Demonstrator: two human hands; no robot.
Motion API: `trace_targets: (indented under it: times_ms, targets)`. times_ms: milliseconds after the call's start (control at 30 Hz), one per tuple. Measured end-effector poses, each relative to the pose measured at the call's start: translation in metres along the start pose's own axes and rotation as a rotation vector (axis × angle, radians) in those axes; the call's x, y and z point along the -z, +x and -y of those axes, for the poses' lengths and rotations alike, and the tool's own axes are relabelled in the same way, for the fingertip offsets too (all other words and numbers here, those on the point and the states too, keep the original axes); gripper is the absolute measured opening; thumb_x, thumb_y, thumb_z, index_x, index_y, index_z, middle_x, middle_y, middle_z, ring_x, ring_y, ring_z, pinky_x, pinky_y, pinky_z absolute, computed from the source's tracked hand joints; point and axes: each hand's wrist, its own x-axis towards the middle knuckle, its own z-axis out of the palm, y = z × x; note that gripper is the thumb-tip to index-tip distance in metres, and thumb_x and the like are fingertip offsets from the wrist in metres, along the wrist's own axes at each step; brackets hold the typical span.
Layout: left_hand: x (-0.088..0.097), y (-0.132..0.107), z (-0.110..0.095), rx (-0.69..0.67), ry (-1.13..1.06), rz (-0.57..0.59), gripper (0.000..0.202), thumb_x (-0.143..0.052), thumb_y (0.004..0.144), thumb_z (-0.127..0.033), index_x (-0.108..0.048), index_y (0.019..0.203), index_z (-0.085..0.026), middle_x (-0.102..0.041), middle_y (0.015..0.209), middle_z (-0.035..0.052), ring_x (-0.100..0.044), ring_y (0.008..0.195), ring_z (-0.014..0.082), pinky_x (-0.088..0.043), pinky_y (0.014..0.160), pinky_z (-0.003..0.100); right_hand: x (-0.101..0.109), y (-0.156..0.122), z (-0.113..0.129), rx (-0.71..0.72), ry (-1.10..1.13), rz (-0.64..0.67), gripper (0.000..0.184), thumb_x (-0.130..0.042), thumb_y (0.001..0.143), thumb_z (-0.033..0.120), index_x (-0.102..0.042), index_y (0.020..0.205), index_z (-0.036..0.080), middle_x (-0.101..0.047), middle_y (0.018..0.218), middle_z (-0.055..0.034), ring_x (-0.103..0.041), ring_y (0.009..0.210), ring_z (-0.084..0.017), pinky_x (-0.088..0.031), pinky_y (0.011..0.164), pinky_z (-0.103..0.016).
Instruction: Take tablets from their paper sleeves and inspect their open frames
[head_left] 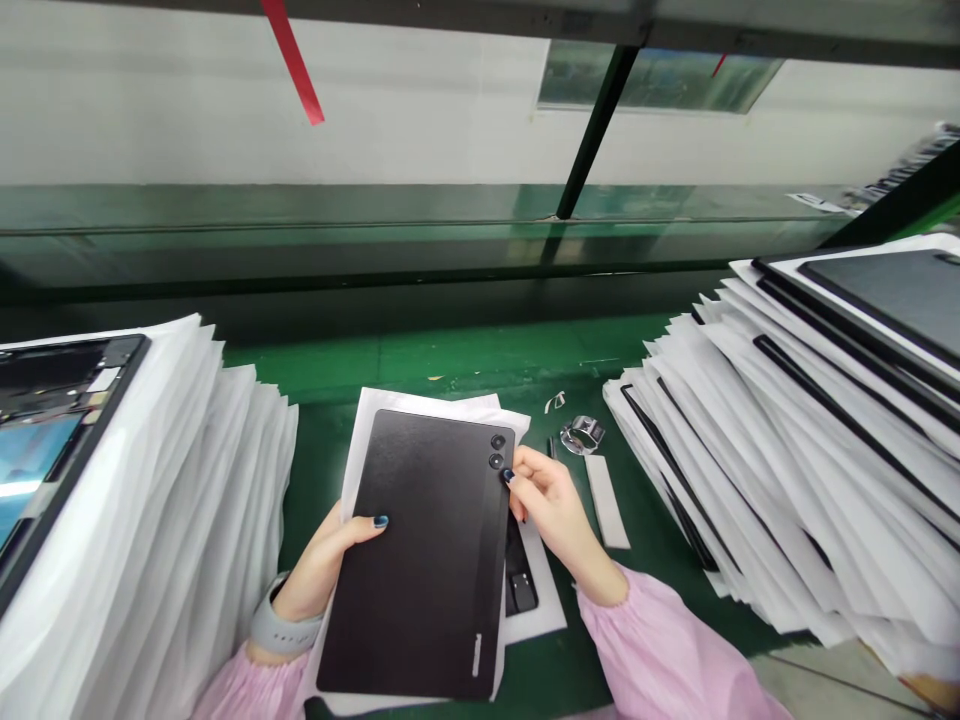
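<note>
A black tablet back cover with two camera holes at its top right lies tilted over white foam sheets on the green bench. My left hand grips its left edge, thumb on top. My right hand is at the cover's right edge just below the camera holes, fingers curled and pinching at the edge. Under the cover, a second dark part peeks out on the right.
A tall fanned stack of white foam sheets with an open tablet frame on top stands at the left. A similar stack with black covers fills the right. A small metal piece and a white strip lie on the green mat.
</note>
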Motion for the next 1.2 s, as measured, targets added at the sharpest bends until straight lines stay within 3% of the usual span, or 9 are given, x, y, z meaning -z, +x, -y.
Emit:
trace_targets:
  times_ms: [167, 333, 533, 633, 733, 900, 1000, 1100, 1200]
  targets:
    - [0.001, 0.0, 0.0, 0.028, 0.028, 0.016, 0.023, -0.081, 0.057, -0.027, -0.076, 0.078, -0.018, -0.079, 0.081, 0.0033, -0.073, 0.082, 0.029, -0.055, 0.065, 0.03, -0.001, 0.0, 0.0, -0.015, 0.022, -0.006, 0.021, -0.053, 0.075, 0.028, -0.039, 0.06, 0.023, -0.043, 0.04, 0.0085, -0.039, 0.037, -0.008, -0.029, 0.043, -0.021]
    - [0.001, 0.0, 0.0, 0.023, 0.026, 0.023, 0.028, -0.081, 0.057, -0.027, -0.075, 0.083, -0.018, -0.08, 0.084, 0.0038, -0.073, 0.089, 0.0318, -0.057, 0.072, 0.034, 0.0, 0.001, -0.002, -0.058, 0.072, -0.013, 0.027, -0.059, 0.077, 0.029, -0.039, 0.059, 0.022, -0.043, 0.039, 0.009, -0.039, 0.037, -0.008, -0.029, 0.043, -0.021]
    - [0.005, 0.007, 0.0, 0.096, -0.102, -0.038, 0.016, -0.082, 0.055, -0.02, -0.074, 0.068, -0.016, -0.076, 0.066, 0.0032, -0.072, 0.067, 0.0255, -0.056, 0.059, 0.029, 0.001, 0.001, -0.005, -0.187, 0.223, 0.121, 0.018, -0.061, 0.079, 0.032, -0.053, 0.068, 0.02, -0.059, 0.051, 0.0038, -0.053, 0.043, -0.01, -0.041, 0.045, -0.021]
    - [0.002, 0.012, -0.006, 0.187, -0.241, -0.165, 0.005, -0.072, 0.068, -0.017, -0.074, 0.065, -0.014, -0.076, 0.067, 0.0056, -0.072, 0.065, 0.0223, -0.058, 0.061, 0.028, -0.001, 0.0, -0.003, -0.288, 0.32, 0.256, 0.022, -0.063, 0.079, 0.038, -0.061, 0.074, 0.017, -0.064, 0.062, -0.0007, -0.058, 0.05, -0.012, -0.046, 0.046, -0.023]
    - [-0.004, 0.014, -0.014, 0.247, -0.381, -0.235, 0.024, -0.055, 0.086, -0.021, -0.077, 0.081, -0.012, -0.079, 0.077, 0.0094, -0.075, 0.08, 0.0257, -0.061, 0.075, 0.033, -0.003, -0.003, -0.001, -0.349, 0.391, 0.349, 0.02, -0.065, 0.079, 0.036, -0.064, 0.079, 0.016, -0.064, 0.066, -0.0012, -0.059, 0.055, -0.012, -0.049, 0.05, -0.022]
    - [-0.004, 0.016, -0.014, 0.198, -0.475, -0.181, 0.028, -0.051, 0.092, -0.024, -0.076, 0.09, -0.013, -0.08, 0.086, 0.0096, -0.073, 0.098, 0.0293, -0.058, 0.091, 0.04, -0.007, -0.005, -0.003, -0.348, 0.611, 0.331, 0.028, -0.067, 0.077, 0.032, -0.066, 0.103, 0.022, -0.069, 0.088, -0.0022, -0.063, 0.073, -0.014, -0.056, 0.067, -0.026]
    - [0.0, 0.019, -0.002, 0.09, -0.42, -0.112, 0.016, -0.064, 0.084, -0.022, -0.075, 0.09, -0.013, -0.08, 0.093, 0.0097, -0.071, 0.105, 0.0311, -0.055, 0.097, 0.042, -0.014, -0.007, -0.009, -0.319, 0.686, 0.277, 0.04, -0.067, 0.076, 0.029, -0.063, 0.115, 0.023, -0.072, 0.103, -0.0061, -0.066, 0.086, -0.019, -0.056, 0.078, -0.034]
    - [0.002, 0.021, 0.009, -0.031, -0.369, -0.002, 0.026, -0.082, 0.071, -0.027, -0.075, 0.093, -0.014, -0.079, 0.097, 0.009, -0.067, 0.113, 0.0338, -0.05, 0.103, 0.044, -0.024, -0.009, -0.014, -0.293, 0.658, 0.208, 0.047, -0.067, 0.074, 0.027, -0.061, 0.121, 0.026, -0.07, 0.117, -0.0076, -0.067, 0.098, -0.024, -0.056, 0.084, -0.039]
    - [0.003, 0.02, 0.012, 0.007, -0.392, 0.098, 0.032, -0.086, 0.066, -0.032, -0.076, 0.091, -0.015, -0.079, 0.1, 0.0095, -0.063, 0.118, 0.0356, -0.045, 0.108, 0.046, -0.028, -0.01, -0.016, -0.291, 0.632, 0.13, 0.051, -0.069, 0.074, 0.027, -0.06, 0.124, 0.027, -0.069, 0.123, -0.0081, -0.067, 0.104, -0.027, -0.056, 0.086, -0.041]
